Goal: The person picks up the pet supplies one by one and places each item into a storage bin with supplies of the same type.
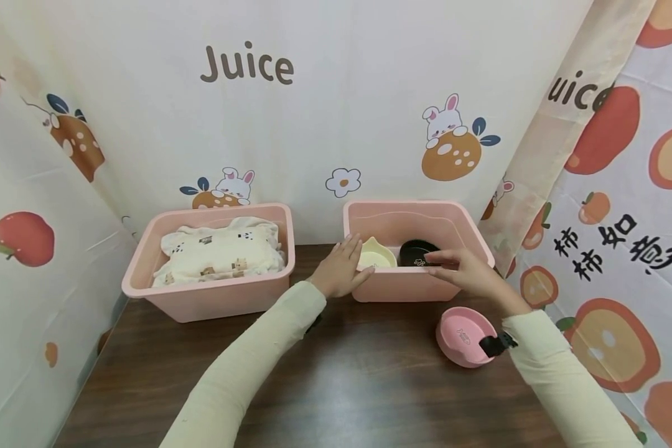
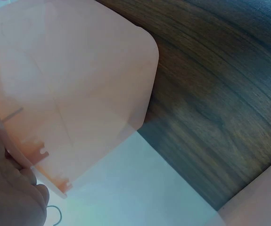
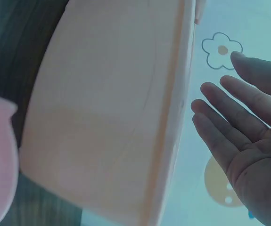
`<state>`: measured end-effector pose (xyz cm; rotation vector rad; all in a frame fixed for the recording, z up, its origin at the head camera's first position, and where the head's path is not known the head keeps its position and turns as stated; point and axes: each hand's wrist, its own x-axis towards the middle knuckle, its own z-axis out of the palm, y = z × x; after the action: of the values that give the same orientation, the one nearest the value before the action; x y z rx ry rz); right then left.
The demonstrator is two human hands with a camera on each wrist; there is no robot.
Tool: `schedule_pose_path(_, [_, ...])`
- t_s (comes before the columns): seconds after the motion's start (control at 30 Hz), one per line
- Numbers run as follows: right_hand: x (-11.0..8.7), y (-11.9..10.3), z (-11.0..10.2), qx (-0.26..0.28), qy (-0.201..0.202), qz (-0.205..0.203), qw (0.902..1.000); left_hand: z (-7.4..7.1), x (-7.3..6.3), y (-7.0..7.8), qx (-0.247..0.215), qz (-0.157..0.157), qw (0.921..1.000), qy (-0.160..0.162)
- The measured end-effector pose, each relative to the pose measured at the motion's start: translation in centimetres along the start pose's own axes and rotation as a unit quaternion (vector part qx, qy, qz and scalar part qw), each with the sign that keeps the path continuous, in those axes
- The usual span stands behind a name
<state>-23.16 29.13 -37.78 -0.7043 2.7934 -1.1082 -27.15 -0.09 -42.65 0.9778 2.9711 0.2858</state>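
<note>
A pink plastic bin (image 1: 400,286) stands at the right of the table; inside, a pale yellow bowl (image 1: 378,255) with a pointed ear sits left of a black bowl (image 1: 417,252). My left hand (image 1: 341,267) grips the bin's front left corner, fingers over the rim, partly cut off in the left wrist view. My right hand (image 1: 465,274) is over the front right rim near the black bowl; in the right wrist view the palm (image 3: 258,162) is empty and the fingers are extended. A pink bowl (image 1: 465,336) with a fish-bone print lies on the table below my right wrist.
A second pink bin (image 1: 224,302) on the left holds a folded cream cloth (image 1: 218,252) with small animal prints. Both bins stand on the dark wooden table (image 1: 336,386). Printed curtains (image 1: 313,112) hang behind and at both sides.
</note>
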Motion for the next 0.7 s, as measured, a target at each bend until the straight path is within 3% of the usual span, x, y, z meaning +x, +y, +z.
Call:
schedule_pose_path(0.33, [-6.6, 1.7, 1.1, -0.036, 0.051, 0.074, 0.9952, -0.1, -0.1, 0.0, -0.001, 0.002, 1.0, -0.001])
schedule_pose_path(0.6, [-10.5, 5.7, 5.2, 0.045, 0.048, 0.108, 0.992, 0.1, 0.0, 0.0, 0.0, 0.001, 1.0, -0.001])
schedule_pose_path(0.7, [-11.6, 6.8, 6.9, 0.076, 0.052, 0.138, 0.9862, 0.1, 0.0, 0.0, 0.0, 0.001, 1.0, -0.001])
